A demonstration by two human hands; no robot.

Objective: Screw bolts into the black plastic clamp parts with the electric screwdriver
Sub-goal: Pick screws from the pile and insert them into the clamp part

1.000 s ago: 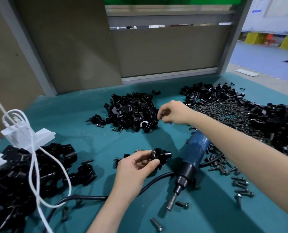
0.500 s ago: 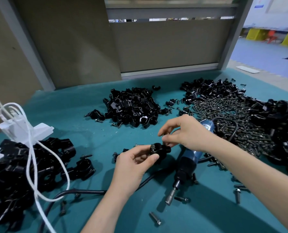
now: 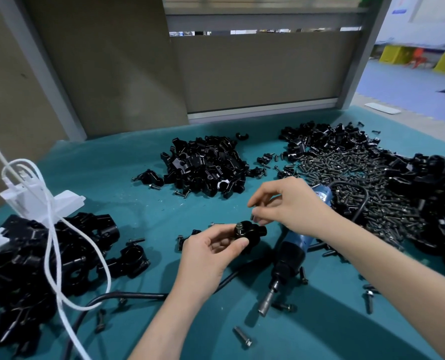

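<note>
My left hand [image 3: 211, 252] grips a black plastic clamp part [image 3: 250, 233] just above the green table, a bolt head showing on its top. My right hand [image 3: 291, 205] hovers just above and to the right of the clamp, its fingertips pinching a small dark bolt [image 3: 252, 216]. The electric screwdriver [image 3: 291, 252], blue and black, lies on the table under my right wrist, its bit pointing toward me.
A pile of black clamp parts [image 3: 208, 167] lies ahead, a heap of bolts [image 3: 359, 183] to the right with more black parts [image 3: 439, 203]. Assembled clamps [image 3: 34, 261] and a white cable [image 3: 52, 245] sit at the left. Loose bolts [image 3: 243, 336] dot the near table.
My right hand came back from the clamp pile toward me and now sits beside the clamp in my left hand. The left hand has stayed in place.
</note>
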